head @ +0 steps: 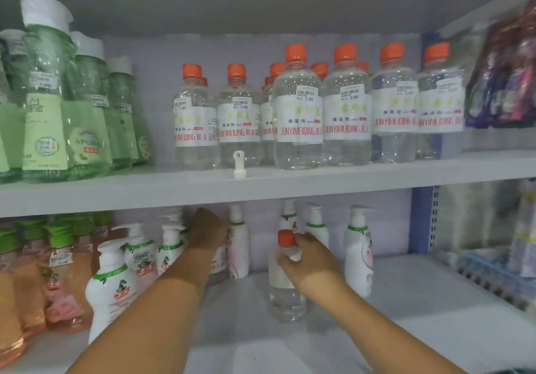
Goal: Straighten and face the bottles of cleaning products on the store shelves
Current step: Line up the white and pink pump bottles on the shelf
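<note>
The right hand (307,260) grips the clear, orange-capped plastic bottle (285,301) at its shoulder, likely slippery and liquid-heavy; left hand (207,228) unclear.

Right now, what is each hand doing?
Left hand: reaching among the pump bottles; grip cannot be told.
Right hand: fingers gripping the orange-capped clear bottle.

Your right hand (309,260) grips a clear plastic bottle with an orange cap (285,275) standing on the white lower shelf (420,309). Your left hand (206,230) reaches among white pump bottles with green collars (171,250), its fingers hidden behind them.
</note>
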{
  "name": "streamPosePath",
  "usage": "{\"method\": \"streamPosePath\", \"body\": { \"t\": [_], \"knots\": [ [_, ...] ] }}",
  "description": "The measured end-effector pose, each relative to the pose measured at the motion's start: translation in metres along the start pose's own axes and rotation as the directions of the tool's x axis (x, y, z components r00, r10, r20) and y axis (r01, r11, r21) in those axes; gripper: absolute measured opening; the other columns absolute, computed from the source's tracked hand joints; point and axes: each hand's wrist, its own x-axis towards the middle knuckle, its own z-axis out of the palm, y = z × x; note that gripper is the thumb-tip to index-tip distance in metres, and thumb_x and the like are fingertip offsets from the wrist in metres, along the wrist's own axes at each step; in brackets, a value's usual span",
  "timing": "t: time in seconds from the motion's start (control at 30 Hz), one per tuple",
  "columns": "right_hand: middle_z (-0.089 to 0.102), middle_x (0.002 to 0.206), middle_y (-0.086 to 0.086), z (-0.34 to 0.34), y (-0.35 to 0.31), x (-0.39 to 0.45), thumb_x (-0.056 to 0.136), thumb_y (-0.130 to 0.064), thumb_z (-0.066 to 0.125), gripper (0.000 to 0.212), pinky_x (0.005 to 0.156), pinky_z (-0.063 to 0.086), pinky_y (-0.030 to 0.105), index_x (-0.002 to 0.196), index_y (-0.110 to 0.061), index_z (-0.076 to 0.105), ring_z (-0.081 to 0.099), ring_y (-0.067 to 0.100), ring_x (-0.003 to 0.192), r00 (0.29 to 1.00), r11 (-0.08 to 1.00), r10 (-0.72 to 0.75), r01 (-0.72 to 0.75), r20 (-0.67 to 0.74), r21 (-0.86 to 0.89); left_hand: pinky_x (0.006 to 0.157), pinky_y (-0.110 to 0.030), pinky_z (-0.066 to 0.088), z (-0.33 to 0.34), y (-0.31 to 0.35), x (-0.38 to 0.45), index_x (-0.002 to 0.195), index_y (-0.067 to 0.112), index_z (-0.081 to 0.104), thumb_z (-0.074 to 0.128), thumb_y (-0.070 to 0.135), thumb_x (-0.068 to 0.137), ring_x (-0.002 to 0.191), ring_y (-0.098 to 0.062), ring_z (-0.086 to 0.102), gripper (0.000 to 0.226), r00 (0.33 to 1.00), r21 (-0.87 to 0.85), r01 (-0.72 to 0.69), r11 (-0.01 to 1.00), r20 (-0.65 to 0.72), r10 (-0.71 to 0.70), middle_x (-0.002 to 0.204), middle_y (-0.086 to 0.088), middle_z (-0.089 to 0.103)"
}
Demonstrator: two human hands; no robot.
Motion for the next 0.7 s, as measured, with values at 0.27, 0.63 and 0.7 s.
{"method": "streamPosePath", "body": {
  "t": [0.27,0.63,0.7],
  "knots": [
    [0.054,0.139,-0.015,-0.014,0.014,-0.016,0.093,-0.055,0.061,0.045,0.102,0.047,0.033,0.134,-0.038,0.056,0.058,0.015,0.123,0.998,0.984,-0.06,0.056,0.021,0.167,0.092,-0.037,0.051,-0.017,0.015,-0.05,0.117,0.003,0.064,0.045,0.019,0.107,0.111,-0.033,0.064,0.027,0.99,-0.114,-0.014,0.993,-0.14,-0.002,0.121,-0.017,0.067],
    [0.055,0.121,-0.025,-0.009,0.015,-0.022,0.087,-0.054,0.071,0.032,0.093,0.05,0.026,0.116,-0.05,0.059,0.057,0.003,0.107,0.997,0.939,-0.068,0.053,0.032,0.34,0.077,-0.018,0.045,-0.032,-0.032,-0.137,0.123,0.027,0.071,0.067,0.027,0.099,0.099,-0.015,0.066,0.025,0.975,-0.406,-0.176,0.897,-0.195,0.103,0.107,0.01,0.07],
    [0.057,0.115,-0.029,-0.012,0.012,-0.025,0.081,-0.058,0.075,0.033,0.084,0.047,0.016,0.109,-0.053,0.056,0.056,-0.005,0.102,0.994,0.937,-0.079,0.048,0.077,0.346,0.079,-0.018,0.046,-0.033,-0.041,-0.148,0.127,0.043,0.064,0.071,0.034,0.095,0.104,-0.012,0.065,0.034,0.985,-0.457,-0.16,0.875,-0.128,0.113,0.108,0.021,0.065]
  ]
}}
